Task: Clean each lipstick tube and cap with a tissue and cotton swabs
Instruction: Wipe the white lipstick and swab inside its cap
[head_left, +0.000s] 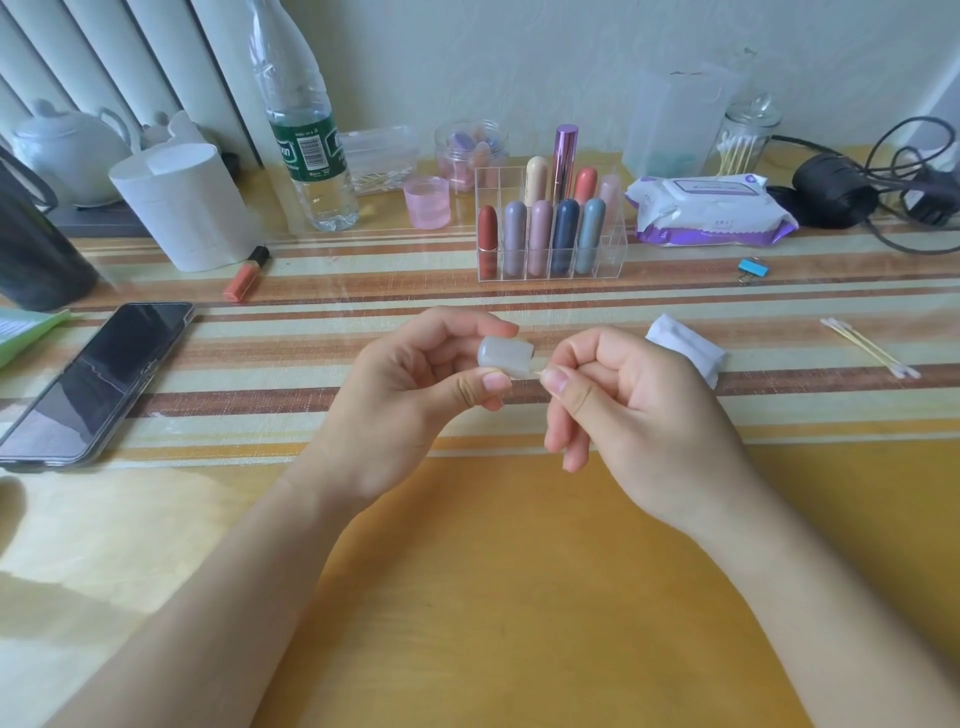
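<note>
Soft, even daylight here, kinda hazy and washed out overall. There's a pale sheen on the striped tablecloth (363, 291) near the water bottle (306, 140), and the phone (98, 374) screen mirrors light. Faint shadows sit lower left. Wide-angle bending at the edges, and the back row's a bit soft.

The cap (505, 356) looks frosted, translucent plastic. The organizer (613, 249) is clear, glossy acrylic. The counter (519, 597) shines under a smooth film.
</note>
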